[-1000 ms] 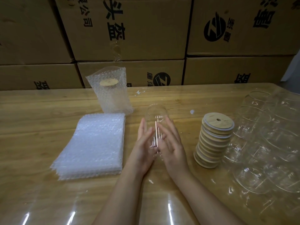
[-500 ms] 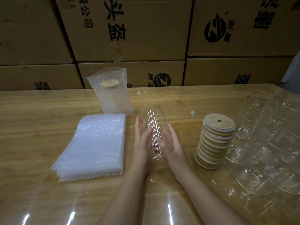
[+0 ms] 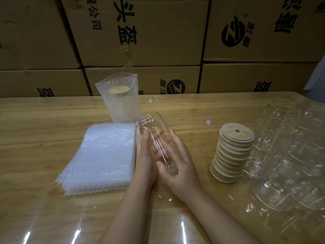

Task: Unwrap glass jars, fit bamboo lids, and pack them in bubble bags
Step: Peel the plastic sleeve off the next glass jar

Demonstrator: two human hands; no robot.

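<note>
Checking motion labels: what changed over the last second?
The far end of the glass jar swung left, toward the stack of bubble bags; the left hand and right hand kept hold and shifted with it. Nothing picked up or released. The bamboo lid stack, bagged jar and wrapped jars stayed put.

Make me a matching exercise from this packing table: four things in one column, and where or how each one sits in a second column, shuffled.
Things
1. bamboo lids
2. bagged jar
3. glass jar
4. empty bubble bags

Places
A. between the left hand and right hand
B. flat pile, left of the hands
C. upright, nearest the cartons
D. leaning stack, right of the hands

Pairs: 1-D, 2-C, 3-A, 4-B
</note>
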